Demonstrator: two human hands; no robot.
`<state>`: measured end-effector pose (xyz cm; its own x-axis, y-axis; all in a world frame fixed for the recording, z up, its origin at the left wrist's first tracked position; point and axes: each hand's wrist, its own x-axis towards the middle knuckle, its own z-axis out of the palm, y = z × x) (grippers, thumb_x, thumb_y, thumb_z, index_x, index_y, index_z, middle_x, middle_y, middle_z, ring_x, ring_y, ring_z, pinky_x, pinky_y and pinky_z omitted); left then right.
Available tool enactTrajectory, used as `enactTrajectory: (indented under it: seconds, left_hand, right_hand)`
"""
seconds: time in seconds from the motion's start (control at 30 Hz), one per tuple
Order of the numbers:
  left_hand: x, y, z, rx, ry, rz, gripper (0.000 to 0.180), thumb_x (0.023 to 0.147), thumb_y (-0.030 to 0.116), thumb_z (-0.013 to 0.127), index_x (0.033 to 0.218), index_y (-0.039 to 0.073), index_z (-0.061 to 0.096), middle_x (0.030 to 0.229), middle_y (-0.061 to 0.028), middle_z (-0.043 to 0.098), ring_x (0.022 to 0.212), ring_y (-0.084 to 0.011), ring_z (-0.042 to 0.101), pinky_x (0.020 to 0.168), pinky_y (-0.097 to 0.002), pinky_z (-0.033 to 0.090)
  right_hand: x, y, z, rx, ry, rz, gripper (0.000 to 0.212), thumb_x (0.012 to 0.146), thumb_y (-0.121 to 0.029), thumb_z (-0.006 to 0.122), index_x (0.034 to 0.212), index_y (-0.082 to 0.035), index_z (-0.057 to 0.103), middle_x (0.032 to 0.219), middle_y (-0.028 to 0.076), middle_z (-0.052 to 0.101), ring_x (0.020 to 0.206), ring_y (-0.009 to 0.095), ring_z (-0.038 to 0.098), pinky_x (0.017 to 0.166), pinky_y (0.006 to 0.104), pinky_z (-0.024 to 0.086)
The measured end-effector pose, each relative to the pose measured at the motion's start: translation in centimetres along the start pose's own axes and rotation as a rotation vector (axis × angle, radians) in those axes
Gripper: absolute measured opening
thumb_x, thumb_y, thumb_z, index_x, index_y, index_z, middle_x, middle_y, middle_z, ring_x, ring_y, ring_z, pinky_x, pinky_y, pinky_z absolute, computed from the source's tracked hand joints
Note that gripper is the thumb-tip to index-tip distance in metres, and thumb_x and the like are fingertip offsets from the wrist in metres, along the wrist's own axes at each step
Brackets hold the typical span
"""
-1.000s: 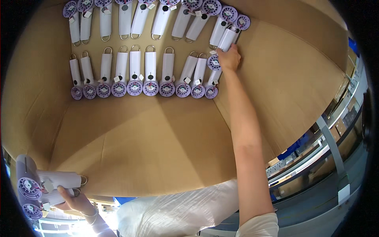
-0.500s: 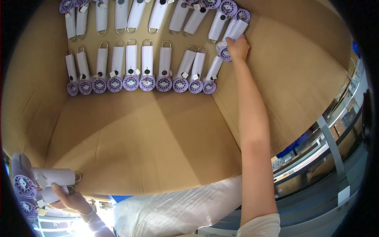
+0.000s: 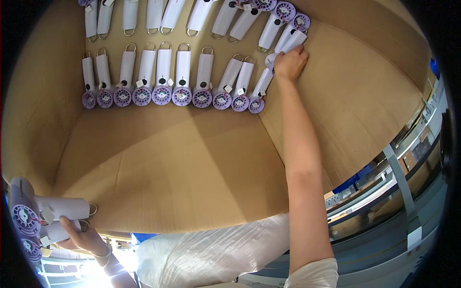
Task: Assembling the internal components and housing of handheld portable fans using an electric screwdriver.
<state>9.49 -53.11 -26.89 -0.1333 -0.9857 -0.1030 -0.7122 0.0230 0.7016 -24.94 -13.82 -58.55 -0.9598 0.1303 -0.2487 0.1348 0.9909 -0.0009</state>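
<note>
My right hand (image 3: 290,63) reaches to the far right of a cardboard box (image 3: 168,168). Its fingers close on a white handheld fan (image 3: 294,42), whose round head is partly hidden behind the hand. This fan lies across the ends of the two rows beside the box's right wall. At the lower left, outside the box's near edge, my left hand (image 3: 85,240) grips a bunch of handheld fans (image 3: 67,208) by their handles. At least two purple fan heads show there.
A near row of fans (image 3: 182,96) lies with heads toward me and wire loops away. Behind it, a far row (image 3: 197,18) points the opposite way. White plastic sheeting (image 3: 216,252) hangs below the near edge. Grey metal framework (image 3: 403,180) stands outside on the right.
My right hand has shifted slightly up and right with the fan, now covering more of its head. The left hand still holds its fans. The whole view has moved a little.
</note>
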Motion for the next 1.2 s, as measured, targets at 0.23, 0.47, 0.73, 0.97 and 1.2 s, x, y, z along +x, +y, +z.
enactTrajectory:
  seconds: [0.23, 0.47, 0.73, 0.97, 1.2]
  left_hand:
    - [-0.4, 0.4, 0.7, -0.005, 0.025, -0.01, 0.055, 0.088, 0.014, 0.069, 0.131, 0.0, 0.037, 0.124, -0.0193, 0.052, 0.101, -0.0282, 0.06, 0.084, -0.0451, 0.059]
    - [-0.4, 0.0, 1.2, -0.002, -0.009, 0.034, 0.063, 0.085, 0.019, 0.071, 0.133, -0.002, 0.036, 0.125, -0.0205, 0.051, 0.105, -0.0277, 0.059, 0.084, -0.0426, 0.058]
    - [0.2, 0.3, 2.4, -0.065, -0.008, 0.04, 0.067, 0.08, 0.002, 0.073, 0.136, -0.001, 0.036, 0.133, -0.0183, 0.05, 0.114, -0.0288, 0.055, 0.096, -0.0426, 0.054]
    - [0.4, 0.7, 3.5, -0.29, -0.196, 0.15, 0.073, 0.078, -0.002, 0.075, 0.139, 0.001, 0.034, 0.135, -0.015, 0.048, 0.118, -0.0256, 0.051, 0.1, -0.0411, 0.048]
    - [1.0, 2.1, 1.5, -0.462, -0.498, -0.143, 0.07, 0.077, -0.005, 0.071, 0.138, 0.002, 0.035, 0.127, -0.0115, 0.052, 0.115, -0.0236, 0.054, 0.098, -0.0378, 0.046]
  right_hand:
    - [-1.1, 0.4, 0.0, 0.035, 0.05, -0.084, 0.071, 0.077, -0.014, 0.072, 0.133, 0.008, 0.035, 0.118, 0.027, 0.049, 0.113, 0.042, 0.049, 0.098, 0.0469, 0.042]
    - [-1.8, 0.1, -0.2, 0.124, 0.037, -0.01, 0.079, 0.075, -0.02, 0.076, 0.136, 0.006, 0.034, 0.125, 0.027, 0.044, 0.117, 0.043, 0.046, 0.099, 0.0485, 0.041]
    - [-11.2, -1.9, -1.9, 0.331, -0.08, 0.035, 0.062, 0.074, -0.014, 0.073, 0.128, 0.003, 0.048, 0.123, 0.028, 0.049, 0.119, 0.041, 0.045, 0.102, 0.048, 0.037]
    - [-16.9, -11.6, -8.6, 0.78, -0.587, 0.043, 0.056, 0.079, -0.019, 0.072, 0.127, 0.001, 0.052, 0.114, 0.018, 0.064, 0.103, 0.026, 0.062, 0.086, 0.0345, 0.051]
    - [-30.2, -22.6, -21.2, 1.569, -1.353, -0.005, 0.068, 0.088, -0.028, 0.071, 0.142, -0.003, 0.039, 0.134, 0.013, 0.054, 0.126, 0.02, 0.049, 0.107, 0.0335, 0.039]
